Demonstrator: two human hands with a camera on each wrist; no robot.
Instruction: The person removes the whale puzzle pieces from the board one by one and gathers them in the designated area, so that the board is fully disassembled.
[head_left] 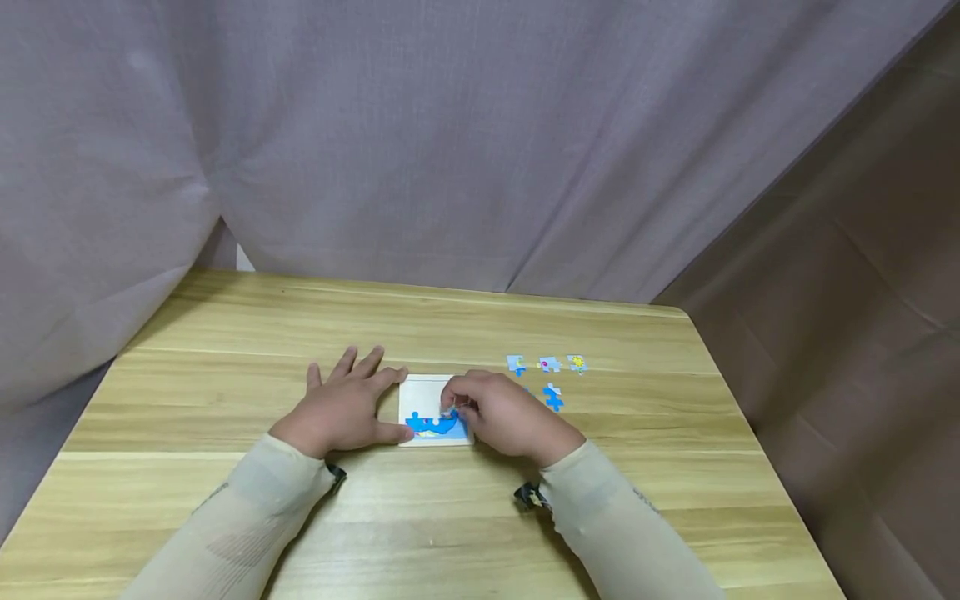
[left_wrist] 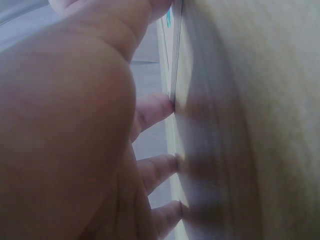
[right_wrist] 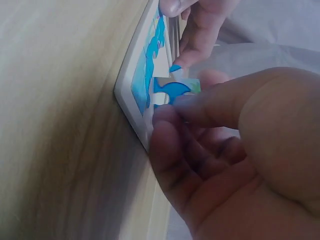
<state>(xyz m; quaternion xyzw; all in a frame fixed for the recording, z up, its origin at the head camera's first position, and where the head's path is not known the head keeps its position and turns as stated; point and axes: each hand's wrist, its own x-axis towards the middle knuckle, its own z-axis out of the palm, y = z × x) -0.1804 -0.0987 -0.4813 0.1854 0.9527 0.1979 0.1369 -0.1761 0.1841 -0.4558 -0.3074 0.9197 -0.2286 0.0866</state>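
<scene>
While the left hand lies with fingers spread, its thumb and forefinger at the left side of the puzzle tray, I log the right hand working over the tray's right part. Right grip: thumb and fingertips pinch a puzzle piece, mostly blue, tilted and not lying flat in the tray. Left grip: nothing held, just steadying, by my reading. In the tray, a joined blue strip runs along the near side; pale board shows beyond it. Loose pieces lie on the table beyond and right of the tray (a sliver of blue peeps out by the right hand, so I trust no count). Step in hand, I judge: fitting this piece against the strip's right end. The next move calls for turning it flat, matching tab to notch, then pressing lightly without shoving its neighbours.
</scene>
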